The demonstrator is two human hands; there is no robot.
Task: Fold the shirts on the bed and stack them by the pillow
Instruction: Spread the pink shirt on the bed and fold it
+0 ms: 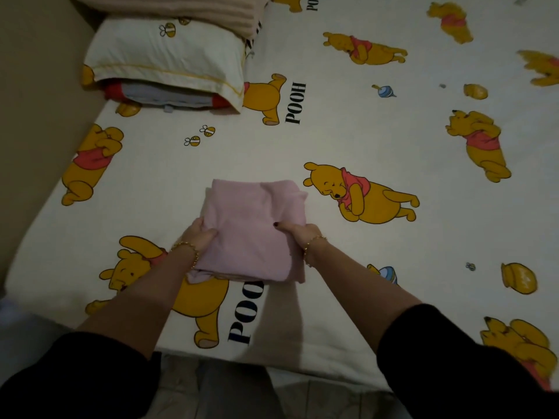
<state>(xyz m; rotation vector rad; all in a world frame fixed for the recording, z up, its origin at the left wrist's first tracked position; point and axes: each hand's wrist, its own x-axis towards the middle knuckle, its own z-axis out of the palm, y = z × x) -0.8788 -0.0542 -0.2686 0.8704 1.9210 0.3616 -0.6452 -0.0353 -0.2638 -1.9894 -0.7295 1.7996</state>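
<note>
Pink fabric is what I have hold of: a folded shirt (252, 219), a thick rectangular bundle gripped on both sides. My left hand (199, 234) curls round its left edge with the thumb on top. My right hand (298, 232) clamps the right edge the same way, thumb pressed onto the cloth, fingers out of sight beneath. One near corner droops loose over the bed sheet (363, 131); whether the far end rests on the sheet or is lifted, I cannot tell.

Open sheet spreads wide ahead and to the right. The near mattress edge lies under my forearms, with tiled floor (317, 400) below it. On the left the bed meets a wall (36, 71). Far left sits the pillow (163, 52) — red and grey folded clothes (160, 96) are tucked under its near edge, and a beige blanket (169, 9) lies behind it.
</note>
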